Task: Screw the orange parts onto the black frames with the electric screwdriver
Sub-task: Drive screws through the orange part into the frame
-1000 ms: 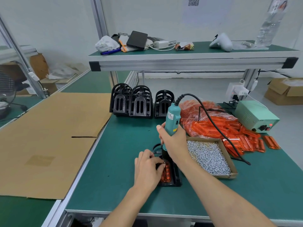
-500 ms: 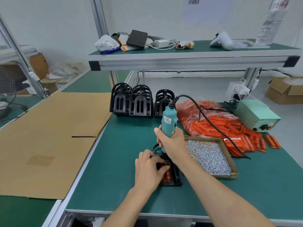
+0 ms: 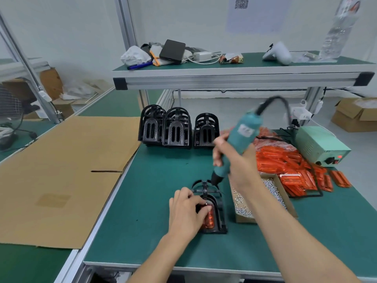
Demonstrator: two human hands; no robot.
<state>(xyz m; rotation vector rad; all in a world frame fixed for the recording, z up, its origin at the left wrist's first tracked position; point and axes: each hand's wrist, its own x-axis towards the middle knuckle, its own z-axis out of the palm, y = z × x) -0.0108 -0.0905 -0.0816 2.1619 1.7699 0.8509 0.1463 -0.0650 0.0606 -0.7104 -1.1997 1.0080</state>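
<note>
Blurring electric screwdriver (image 3: 238, 144) — left hand (image 3: 188, 213) hides orange part (image 3: 209, 218).

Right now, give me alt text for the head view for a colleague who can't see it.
The right hand holds the screwdriver tilted, its tip above the frame on the table, while the left hand holds the orange part in the frame. A screw box and orange pile lie to the right, more black frames behind.
</note>
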